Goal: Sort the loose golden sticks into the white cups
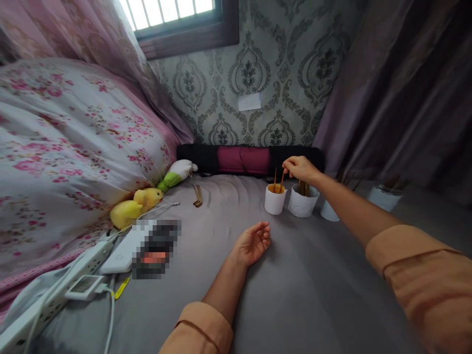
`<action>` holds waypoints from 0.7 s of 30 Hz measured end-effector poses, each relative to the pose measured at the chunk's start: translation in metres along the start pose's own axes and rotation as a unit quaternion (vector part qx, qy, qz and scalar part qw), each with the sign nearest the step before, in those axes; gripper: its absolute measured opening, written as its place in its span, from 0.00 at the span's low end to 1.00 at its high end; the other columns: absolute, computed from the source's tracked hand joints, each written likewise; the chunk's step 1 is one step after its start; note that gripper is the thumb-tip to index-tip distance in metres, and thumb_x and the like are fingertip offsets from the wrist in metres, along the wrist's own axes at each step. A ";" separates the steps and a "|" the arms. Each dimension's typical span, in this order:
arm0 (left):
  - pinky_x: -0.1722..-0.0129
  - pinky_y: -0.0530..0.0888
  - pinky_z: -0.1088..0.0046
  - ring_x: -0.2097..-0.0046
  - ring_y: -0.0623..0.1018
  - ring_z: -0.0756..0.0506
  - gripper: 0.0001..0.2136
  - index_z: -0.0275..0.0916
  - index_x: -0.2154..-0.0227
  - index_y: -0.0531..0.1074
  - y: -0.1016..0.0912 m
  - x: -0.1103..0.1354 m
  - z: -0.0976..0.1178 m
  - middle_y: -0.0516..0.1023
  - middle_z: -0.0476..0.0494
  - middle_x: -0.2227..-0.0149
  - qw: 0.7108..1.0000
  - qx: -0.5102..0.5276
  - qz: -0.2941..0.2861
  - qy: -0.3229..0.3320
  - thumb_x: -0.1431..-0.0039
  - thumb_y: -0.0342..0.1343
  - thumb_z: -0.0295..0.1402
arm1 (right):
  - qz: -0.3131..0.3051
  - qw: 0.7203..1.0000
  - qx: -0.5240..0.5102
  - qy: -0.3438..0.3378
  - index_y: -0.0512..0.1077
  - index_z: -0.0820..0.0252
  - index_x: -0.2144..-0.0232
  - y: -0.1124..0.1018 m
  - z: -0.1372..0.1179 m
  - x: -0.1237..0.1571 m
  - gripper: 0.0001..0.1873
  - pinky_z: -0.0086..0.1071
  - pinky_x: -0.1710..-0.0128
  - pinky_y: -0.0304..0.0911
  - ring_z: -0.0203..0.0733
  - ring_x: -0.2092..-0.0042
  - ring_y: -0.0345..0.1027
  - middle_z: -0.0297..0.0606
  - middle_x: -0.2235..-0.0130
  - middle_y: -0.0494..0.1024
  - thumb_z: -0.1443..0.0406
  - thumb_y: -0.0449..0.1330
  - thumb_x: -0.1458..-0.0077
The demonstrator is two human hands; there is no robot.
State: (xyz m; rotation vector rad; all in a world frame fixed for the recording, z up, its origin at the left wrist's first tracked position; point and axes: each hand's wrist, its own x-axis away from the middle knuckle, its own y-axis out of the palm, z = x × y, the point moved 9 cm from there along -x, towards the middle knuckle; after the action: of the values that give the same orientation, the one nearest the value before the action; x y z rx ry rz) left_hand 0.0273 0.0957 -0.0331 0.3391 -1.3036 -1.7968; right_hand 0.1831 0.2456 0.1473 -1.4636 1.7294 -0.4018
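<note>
Tan sleeves (199,330), cuffs folded, are nearest you in the head view. Your left hand (253,243) lies palm up over the grey sheet (295,295), fingers loosely curled, unclenched; contact with the cloth cannot be confirmed. Your right hand (300,168) has thumb and fingers pinched together on a slim stick (282,184), its lower end inside the white cup (275,203) below those fingertips. Another stick (275,178) stands just left of your grip. Directly beneath your right hand sits a wider cup (303,206) containing sticks. Beyond and left of your left hand, gold sticks (198,195) lie on the sheet.
</note>
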 end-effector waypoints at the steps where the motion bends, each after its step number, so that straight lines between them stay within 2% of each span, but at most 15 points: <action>1: 0.80 0.62 0.82 0.76 0.67 0.56 0.05 0.30 0.70 0.68 0.000 0.000 0.000 0.69 0.46 0.74 1.000 0.000 0.002 -0.001 0.48 0.52 0.27 | -0.003 1.000 -0.002 0.002 0.70 0.63 0.72 0.002 0.001 0.000 0.09 0.20 0.82 0.56 0.26 0.82 0.61 0.34 0.75 0.74 0.66 0.50 0.47; 12: 0.80 0.62 0.82 0.76 0.67 0.56 0.05 0.30 0.70 0.68 0.001 0.001 0.000 0.69 0.46 0.74 1.000 -0.005 0.006 -0.003 0.48 0.52 0.28 | -0.028 1.000 -0.002 0.012 0.70 0.62 0.73 0.016 0.010 -0.005 0.09 0.21 0.82 0.55 0.27 0.83 0.61 0.34 0.76 0.74 0.66 0.52 0.47; 21: 0.80 0.62 0.82 0.76 0.67 0.56 0.05 0.30 0.70 0.68 0.000 -0.001 -0.001 0.69 0.46 0.74 1.000 0.000 0.000 -0.005 0.48 0.52 0.28 | -0.021 0.999 0.003 0.024 0.70 0.62 0.72 0.022 0.020 -0.004 0.09 0.21 0.82 0.56 0.27 0.82 0.62 0.36 0.75 0.75 0.66 0.51 0.47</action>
State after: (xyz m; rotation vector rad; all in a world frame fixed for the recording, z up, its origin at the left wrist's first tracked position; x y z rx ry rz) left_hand 0.0284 0.0961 -0.0342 0.3310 -1.3105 -1.8002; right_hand 0.1830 0.2599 0.1212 -1.4989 1.7364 -0.4683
